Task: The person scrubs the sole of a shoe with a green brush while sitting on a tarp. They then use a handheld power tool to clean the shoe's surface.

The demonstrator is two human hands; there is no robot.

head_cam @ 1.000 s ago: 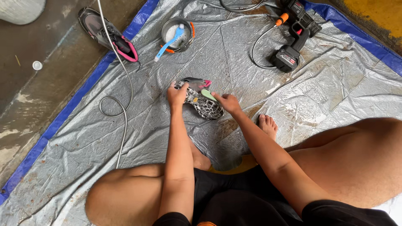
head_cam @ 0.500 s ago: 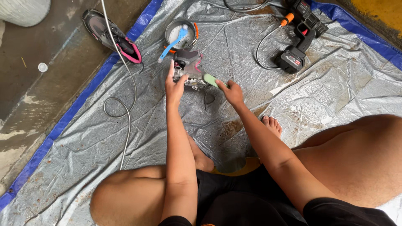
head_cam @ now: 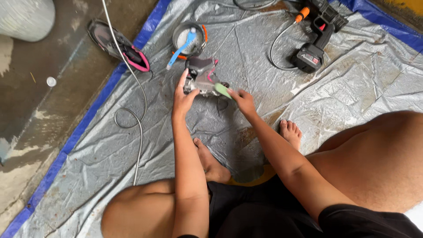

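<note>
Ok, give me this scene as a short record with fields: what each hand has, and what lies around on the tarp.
left hand: left hand grips the grey and pink shoe by its side
right hand: right hand holds a green brush against the shoe
surface: grey tarp with a blue edge, on wet concrete
behind shoe: metal bowl with a blue brush resting in it
far right: black and red power sprayer with a cable
off tarp: second shoe, lying beside a hose
</note>
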